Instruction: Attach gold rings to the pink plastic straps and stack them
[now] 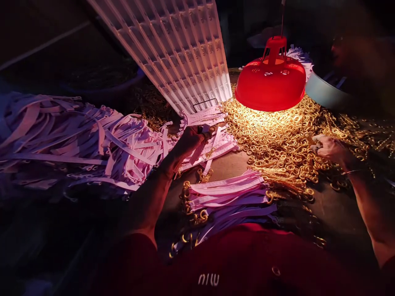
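My left hand [195, 137] is closed on a pink strap, part of which hangs below the fingers; a small gold-coloured fitting shows at the fingertips. Under and beyond it lie more pink straps [224, 144]. Over the right side of a big heap of gold-coloured hooks and rings [277, 144], my right hand [333, 150] has its fingers bent together, with pale covers on the fingertips. What those fingers pinch, if anything, is too small to make out. Near my body lies a stack of straps [228, 187] with gold-coloured fittings at the ends.
A red lamp [270, 84] hangs low over the heap and lights it. A ribbed pale panel [175, 49] slants up behind the straps. At left spreads a large pile of loose straps [77, 139]. A pale blue bowl [327, 92] stands at the back right, near a dim person.
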`<state>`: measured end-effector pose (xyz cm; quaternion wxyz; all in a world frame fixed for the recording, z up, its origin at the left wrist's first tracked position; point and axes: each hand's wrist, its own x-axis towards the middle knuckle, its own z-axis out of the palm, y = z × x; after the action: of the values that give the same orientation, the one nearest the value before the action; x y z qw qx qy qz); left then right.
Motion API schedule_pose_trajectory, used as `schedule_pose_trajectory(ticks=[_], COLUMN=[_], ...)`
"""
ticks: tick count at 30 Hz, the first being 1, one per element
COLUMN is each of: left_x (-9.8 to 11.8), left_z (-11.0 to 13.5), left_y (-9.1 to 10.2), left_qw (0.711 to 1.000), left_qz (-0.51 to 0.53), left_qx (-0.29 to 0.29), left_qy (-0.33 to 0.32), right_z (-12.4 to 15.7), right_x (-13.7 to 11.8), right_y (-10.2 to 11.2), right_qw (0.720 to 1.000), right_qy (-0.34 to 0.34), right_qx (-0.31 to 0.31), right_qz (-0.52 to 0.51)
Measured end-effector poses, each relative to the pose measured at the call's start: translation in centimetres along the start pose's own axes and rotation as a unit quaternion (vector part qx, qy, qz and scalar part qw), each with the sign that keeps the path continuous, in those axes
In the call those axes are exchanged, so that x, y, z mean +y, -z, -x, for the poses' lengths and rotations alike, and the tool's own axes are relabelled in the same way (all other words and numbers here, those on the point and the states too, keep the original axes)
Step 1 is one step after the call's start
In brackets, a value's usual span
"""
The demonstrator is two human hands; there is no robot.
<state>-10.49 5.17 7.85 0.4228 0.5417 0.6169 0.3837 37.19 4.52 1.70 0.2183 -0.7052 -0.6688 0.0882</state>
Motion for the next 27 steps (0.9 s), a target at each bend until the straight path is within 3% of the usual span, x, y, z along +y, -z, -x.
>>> schedule_pose_trajectory(ticks=[2,4,7,10,13,20,23,27], left_x=[-0.5,-1.7,-4.2,-5.9,-6.7,-8.5,-8.9,-9.1], left_z=[0.8,1.5,2.4,2.8,2.8,2.0,1.9,1.9], left_y=[-0.8,-3.0,-6.8,-9.1,-9.9,-10.9,-11.6,-12.4], left_qw=[1.000,0.996,0.980,0.960,0.945,0.951,0.953,0.946], left_qz=[0.011,0.065,0.157,0.217,0.241,0.236,0.225,0.254], left_qx=[0.003,-0.036,-0.105,-0.159,-0.184,-0.134,-0.133,-0.128], left_qy=[0.028,0.058,0.061,0.082,0.122,0.147,0.154,0.157], right_z=[-0.8,-2.1,-4.6,-7.3,-10.0,-14.8,-15.3,-15.2], right_x=[0.4,-1.1,-5.8,-10.3,-13.0,-15.4,-15.9,-15.8], right_y=[1.0,0.4,-2.6,-6.4,-9.7,-15.6,-16.5,-16.2], right_qw=[0.992,0.992,0.997,0.991,0.985,0.971,0.968,0.969], right_qy=[-0.048,-0.029,0.065,0.104,0.133,0.193,0.201,0.195], right_qx=[0.052,0.076,0.027,-0.031,-0.069,-0.108,-0.117,-0.112], right_qz=[0.102,0.096,-0.042,-0.075,-0.083,-0.092,-0.094,-0.099])
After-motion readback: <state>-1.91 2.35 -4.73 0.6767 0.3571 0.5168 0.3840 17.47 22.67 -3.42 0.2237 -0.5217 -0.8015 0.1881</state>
